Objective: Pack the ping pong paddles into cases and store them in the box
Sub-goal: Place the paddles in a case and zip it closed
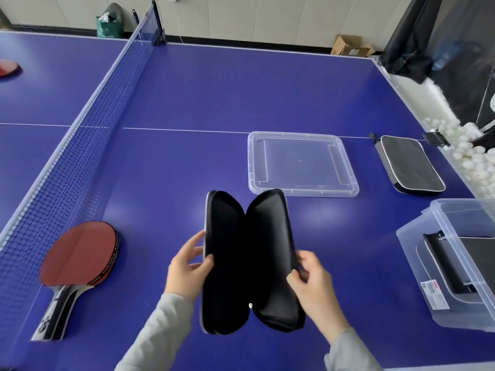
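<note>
The left hand (pixel 188 266) and right hand (pixel 310 279) each grip one half of the unzipped black fabric paddle case (pixel 249 261), holding it spread open above the blue table (pixel 214 89).

Net (pixel 88 124) across blue table (pixel 214 84); white balls (pixel 471 156) at right edge

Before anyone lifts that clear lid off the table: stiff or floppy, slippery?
The lid looks like thin moulded plastic with a raised rim, so probably light and fairly stiff, maybe flexing slightly if lifted by one corner. It lies flat on the smooth table, so a push would likely slide it, not tip it.
</note>
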